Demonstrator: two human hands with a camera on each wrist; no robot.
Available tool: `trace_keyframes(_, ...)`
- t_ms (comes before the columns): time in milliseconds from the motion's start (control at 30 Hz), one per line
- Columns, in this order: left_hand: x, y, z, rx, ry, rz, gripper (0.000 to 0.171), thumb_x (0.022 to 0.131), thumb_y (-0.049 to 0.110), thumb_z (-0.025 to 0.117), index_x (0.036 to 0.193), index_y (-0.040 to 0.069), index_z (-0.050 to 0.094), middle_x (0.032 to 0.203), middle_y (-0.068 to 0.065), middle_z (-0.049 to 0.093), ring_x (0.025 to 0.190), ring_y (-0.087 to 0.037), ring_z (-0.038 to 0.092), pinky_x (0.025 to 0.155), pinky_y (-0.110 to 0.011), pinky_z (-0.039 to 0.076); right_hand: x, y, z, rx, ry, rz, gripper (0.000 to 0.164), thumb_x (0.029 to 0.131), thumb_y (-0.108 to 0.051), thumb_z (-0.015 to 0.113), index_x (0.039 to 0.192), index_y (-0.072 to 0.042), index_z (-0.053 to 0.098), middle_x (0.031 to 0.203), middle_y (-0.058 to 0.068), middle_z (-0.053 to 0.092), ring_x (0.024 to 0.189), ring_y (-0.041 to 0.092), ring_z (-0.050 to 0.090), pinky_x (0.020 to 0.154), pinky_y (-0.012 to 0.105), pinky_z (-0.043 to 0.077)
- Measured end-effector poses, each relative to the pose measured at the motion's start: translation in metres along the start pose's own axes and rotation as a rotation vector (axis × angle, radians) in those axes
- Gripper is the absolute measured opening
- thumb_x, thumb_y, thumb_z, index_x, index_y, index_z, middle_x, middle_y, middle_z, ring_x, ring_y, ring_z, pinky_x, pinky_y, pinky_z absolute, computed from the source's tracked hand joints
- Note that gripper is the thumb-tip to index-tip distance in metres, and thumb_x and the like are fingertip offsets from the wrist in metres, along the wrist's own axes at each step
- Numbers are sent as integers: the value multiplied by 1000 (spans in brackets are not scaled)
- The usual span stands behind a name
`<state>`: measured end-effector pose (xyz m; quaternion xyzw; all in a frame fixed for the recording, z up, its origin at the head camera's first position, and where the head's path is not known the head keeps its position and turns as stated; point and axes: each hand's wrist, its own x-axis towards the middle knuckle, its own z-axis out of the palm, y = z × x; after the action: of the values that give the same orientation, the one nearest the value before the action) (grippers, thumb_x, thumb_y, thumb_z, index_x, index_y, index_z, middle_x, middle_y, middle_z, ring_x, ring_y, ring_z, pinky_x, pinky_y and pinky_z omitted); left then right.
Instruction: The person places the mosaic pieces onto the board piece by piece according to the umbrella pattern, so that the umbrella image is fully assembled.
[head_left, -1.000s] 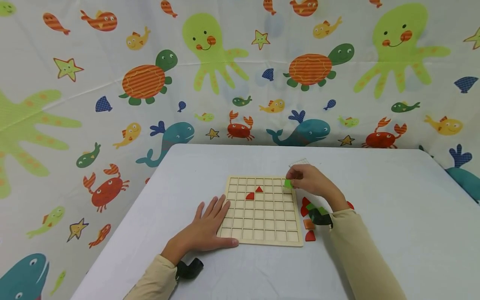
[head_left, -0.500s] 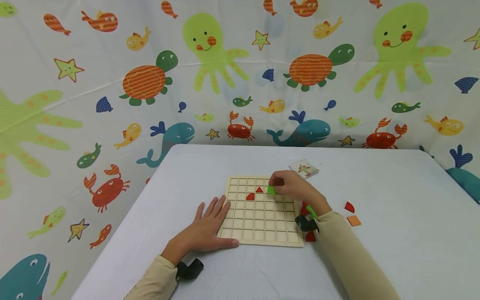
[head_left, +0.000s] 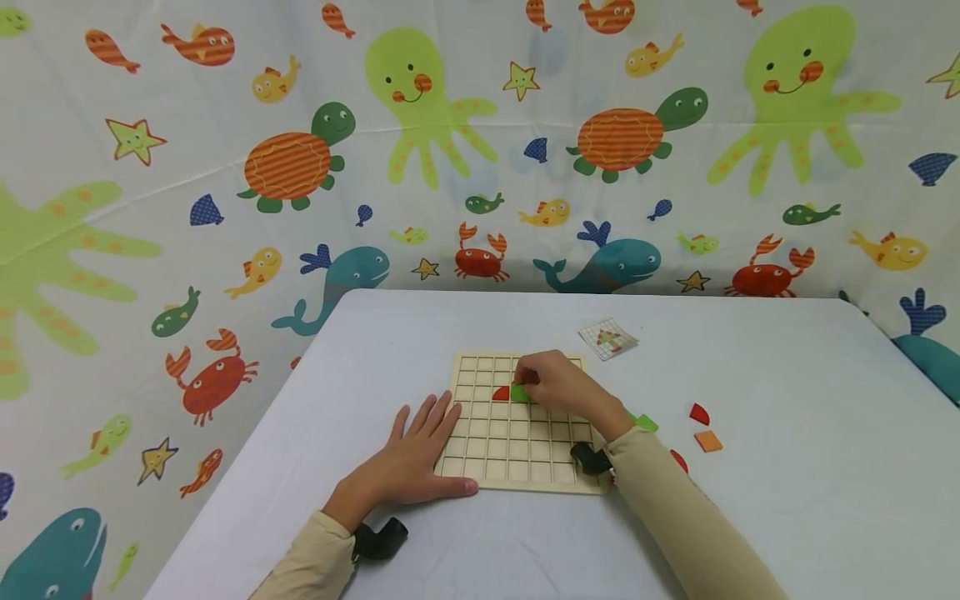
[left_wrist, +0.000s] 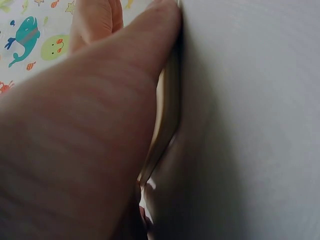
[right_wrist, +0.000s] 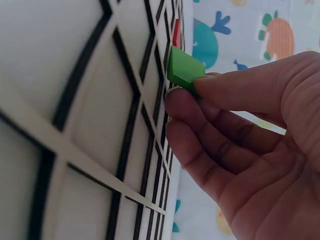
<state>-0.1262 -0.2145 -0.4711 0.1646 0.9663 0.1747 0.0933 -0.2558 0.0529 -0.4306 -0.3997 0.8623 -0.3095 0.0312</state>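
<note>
Head view, hours read from the centre of the wooden board (head_left: 517,450), with twelve at the far edge. At eight, find the left hand (head_left: 411,465) resting against the near-left corner, with fingers straight and spread, gripping nothing. At eleven, see the red quarter-round (head_left: 501,394) lying in a cell. Just right of it, at twelve, see the green piece (head_left: 519,393), pinched firmly between thumb and fingers of the right hand (head_left: 566,389), nearly closed. Cannot tell whether touching the board. Likely light, rigid and hard to damage, perhaps slightly slick on smooth faces. Best taken by two opposite side edges, leaving the underside bare. Toward one, note the printed card (head_left: 609,338); at three, a red wedge (head_left: 700,414) and an orange square (head_left: 708,442), well apart from the board.

Compared with half a second ago: kept the left hand and red quarter-round in place; brought the green piece leftward from about one o'clock; hid the red triangle, visible then, behind the right hand; fully uncovered the card.
</note>
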Motion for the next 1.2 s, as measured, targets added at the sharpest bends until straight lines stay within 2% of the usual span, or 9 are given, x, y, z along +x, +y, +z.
trace_keyframes(300,1,1,-1,11,5,13,120,90,80,64,173,8,14,180,-12,1,164,-34,-3,124,-67,-5,-2,0,1,-59,39,-36,16,95,10,66,97,-4,74,86,0,68,77,14,57,75,33,53)
trace_keyframes(500,1,2,-1,12,5,12,120,90,80,64,173,8,15,180,-12,0,164,-34,-2,124,-67,-5,-2,0,2,-86,33,-48,15,95,10,66,98,-2,74,87,1,68,77,14,56,75,33,52)
trace_keyframes(733,0,2,-2,9,5,10,120,90,80,64,173,9,15,180,-12,0,164,-34,-3,125,-66,-6,-2,-4,3,-140,5,-33,16,92,11,66,101,1,76,95,7,67,89,22,60,83,39,55)
trace_keyframes(867,-1,2,-2,14,0,-2,121,89,81,64,173,10,15,180,-10,0,164,-33,-4,124,-65,-8,-1,-6,4,-166,-19,-46,17,93,9,68,104,2,79,98,9,71,93,24,63,86,39,56)
trace_keyframes(1067,-2,2,-2,10,5,-2,120,89,80,64,173,9,16,180,-11,1,164,-34,-3,124,-66,-6,-5,-10,-3,-109,-54,-23,16,96,5,69,107,2,81,99,6,76,87,17,63,81,35,56)
trace_keyframes(1200,-2,2,0,3,9,-3,120,89,80,64,173,9,16,180,-11,2,164,-34,-3,124,-66,-6,-14,-10,-19,-74,-14,12,16,99,2,69,110,3,79,97,4,74,83,17,60,79,35,56)
